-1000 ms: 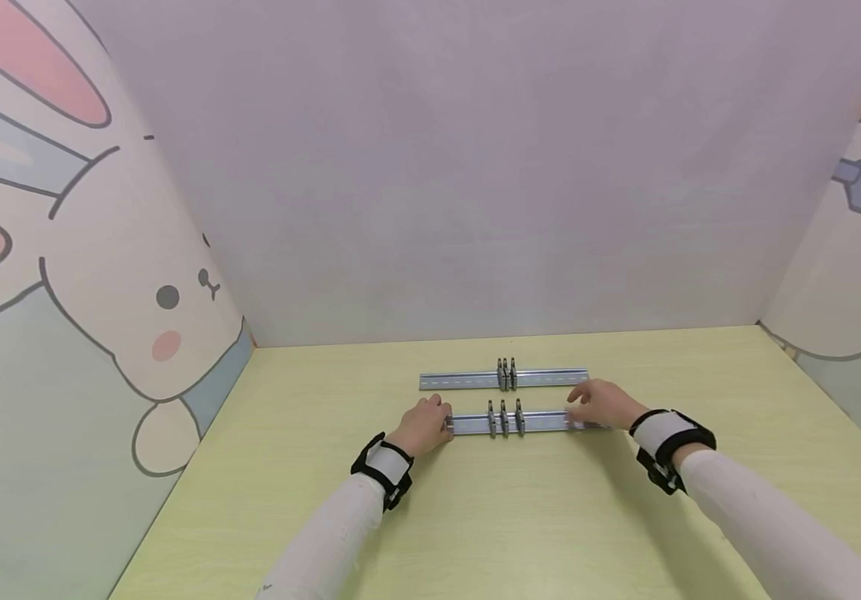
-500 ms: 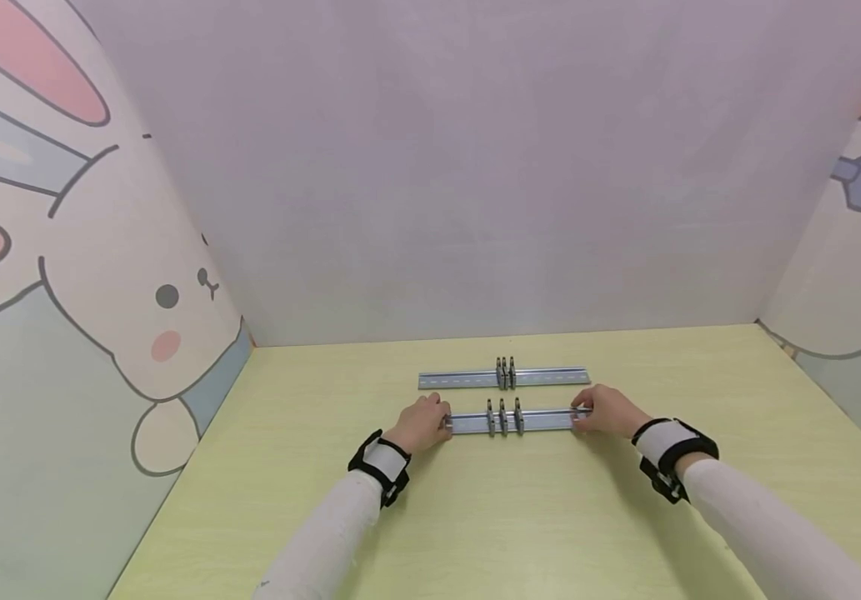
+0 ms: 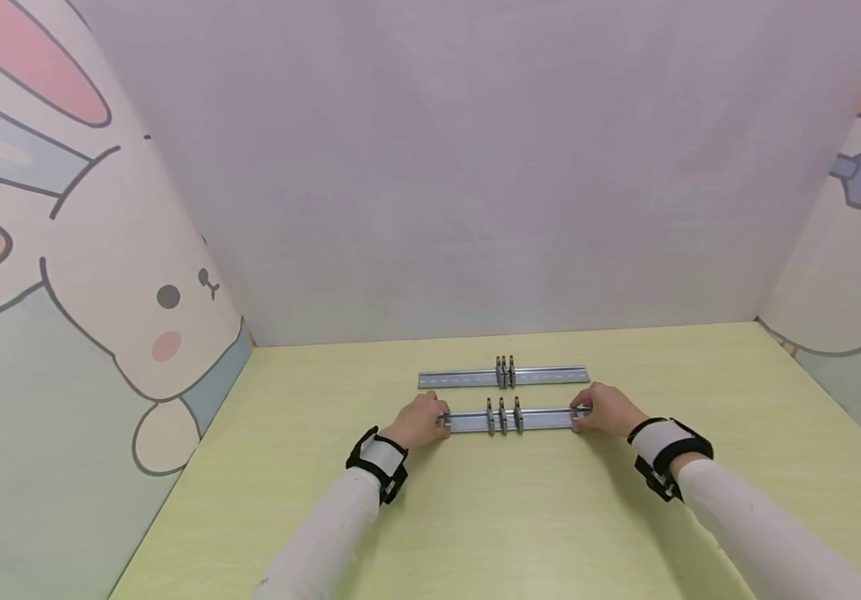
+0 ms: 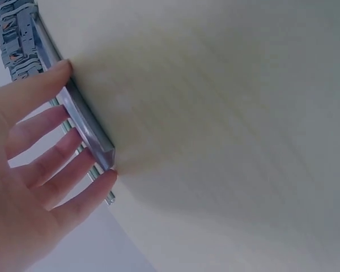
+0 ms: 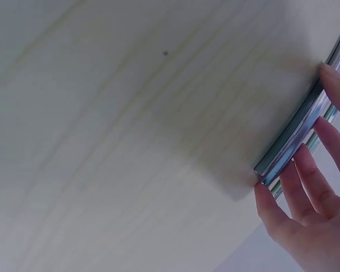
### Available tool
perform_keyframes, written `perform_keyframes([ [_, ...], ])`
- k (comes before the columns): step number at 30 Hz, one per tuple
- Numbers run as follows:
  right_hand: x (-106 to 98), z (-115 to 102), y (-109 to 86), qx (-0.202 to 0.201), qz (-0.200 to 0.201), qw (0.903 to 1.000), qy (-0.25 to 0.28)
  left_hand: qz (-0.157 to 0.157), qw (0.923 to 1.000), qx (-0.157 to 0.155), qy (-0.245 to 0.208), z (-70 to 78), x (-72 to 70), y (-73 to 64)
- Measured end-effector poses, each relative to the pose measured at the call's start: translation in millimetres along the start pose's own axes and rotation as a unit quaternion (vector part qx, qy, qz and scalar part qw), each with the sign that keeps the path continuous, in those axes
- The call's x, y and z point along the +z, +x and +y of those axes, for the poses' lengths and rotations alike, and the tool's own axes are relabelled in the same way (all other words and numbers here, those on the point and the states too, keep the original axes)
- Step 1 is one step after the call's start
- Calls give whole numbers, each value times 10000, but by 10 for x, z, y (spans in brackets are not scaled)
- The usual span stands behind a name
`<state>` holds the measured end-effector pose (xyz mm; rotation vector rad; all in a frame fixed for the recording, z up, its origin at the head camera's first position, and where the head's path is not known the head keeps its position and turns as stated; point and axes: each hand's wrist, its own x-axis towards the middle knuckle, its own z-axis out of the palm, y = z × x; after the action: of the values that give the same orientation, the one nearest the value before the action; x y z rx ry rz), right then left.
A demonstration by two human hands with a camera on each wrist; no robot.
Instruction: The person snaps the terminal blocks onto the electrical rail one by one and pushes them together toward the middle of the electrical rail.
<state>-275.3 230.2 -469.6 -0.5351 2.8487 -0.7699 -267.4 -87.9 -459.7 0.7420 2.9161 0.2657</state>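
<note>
The nearer of two silver DIN rails (image 3: 468, 422) lies crosswise before me, with 3 separate grey terminal-block-like pieces (image 3: 503, 417) standing on its middle. My left hand (image 3: 419, 421) grips its left end, the thumb on the near edge and the other fingers on the far edge. At the opposite end my right hand (image 3: 606, 410) pinches the rail between thumb and fingers. Both wrist views show the rail's end (image 4: 106, 158) framed by spread fingers, the little finger touching its tip. The right wrist view has the other end (image 5: 263, 173).
Behind it lies a second slotted DIN rail (image 3: 456, 381), parallel, with similar grey pieces (image 3: 506, 373) set close together. Both rest on a pale yellow wood-grain table (image 3: 505, 517). A plain lilac backdrop (image 3: 475, 183) rises at the table's far edge; cartoon-printed panels (image 3: 100, 350) flank the sides.
My right hand, a second ago loosely over the rail's right end, has closed on that end. My left hand has kept its grip; the rail has barely moved.
</note>
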Motion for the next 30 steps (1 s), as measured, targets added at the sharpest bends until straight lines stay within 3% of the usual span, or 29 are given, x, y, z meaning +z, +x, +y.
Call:
perform_keyframes([
  [7, -13, -67, 3, 88, -68, 9999, -24, -190, 9994, -113, -257, -7, -44, 8],
  [11, -11, -67, 8, 113, -72, 9999, -43, -90, 9993, -96, -358, 23, -59, 27],
  [23, 11, -43, 1, 111, -49, 9999, -86, 537, 9955, 462, -637, 326, -108, 167],
  [30, 10, -65, -13, 69, -33, 10000, -56, 439, 9906, 485, -1205, 452, -54, 254],
])
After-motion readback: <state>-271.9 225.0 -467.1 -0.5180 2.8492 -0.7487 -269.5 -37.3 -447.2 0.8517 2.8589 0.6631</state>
